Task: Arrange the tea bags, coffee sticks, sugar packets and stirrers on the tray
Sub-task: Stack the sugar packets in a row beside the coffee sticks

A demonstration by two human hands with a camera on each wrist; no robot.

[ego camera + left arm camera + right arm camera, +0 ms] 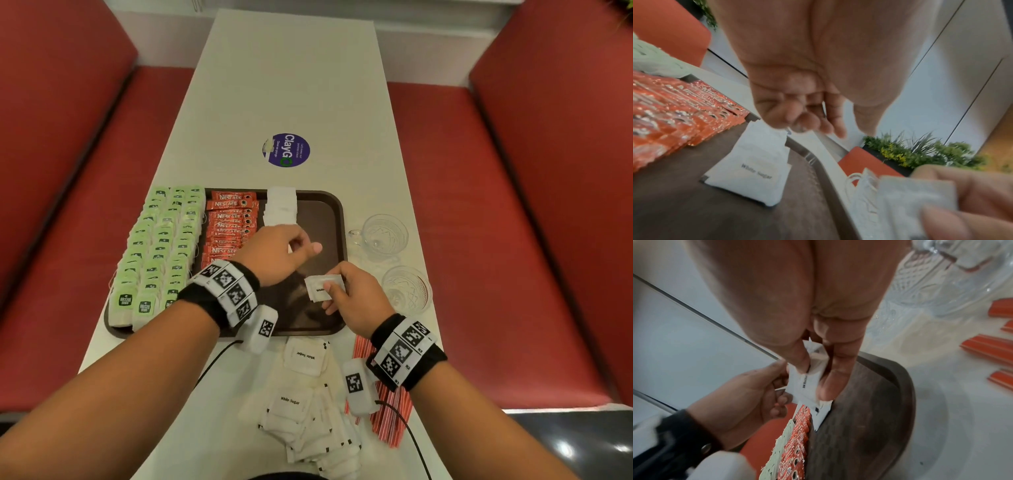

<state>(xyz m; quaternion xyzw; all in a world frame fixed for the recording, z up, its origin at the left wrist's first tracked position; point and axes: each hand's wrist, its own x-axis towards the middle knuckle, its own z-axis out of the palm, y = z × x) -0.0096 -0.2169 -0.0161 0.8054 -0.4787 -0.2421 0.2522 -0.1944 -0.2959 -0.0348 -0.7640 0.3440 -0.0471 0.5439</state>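
A brown tray [337,219] holds rows of green tea bags [161,240], red coffee sticks [229,226] and a short row of white sugar packets [281,205]. My left hand [301,245] hovers over the near end of that sugar row [756,165], fingers loosely curled and holding nothing. My right hand [330,291] hangs over the tray's right half and pinches a small stack of sugar packets [805,386] between thumb and fingers. Loose sugar packets [305,404] lie heaped on the table in front of the tray, with red stirrers [394,418] beside them under my right wrist.
Two cut-glass cups [385,236] [407,287] stand just right of the tray, close to my right hand. A round purple sticker [287,150] marks the white table beyond the tray. Red benches flank the table on both sides.
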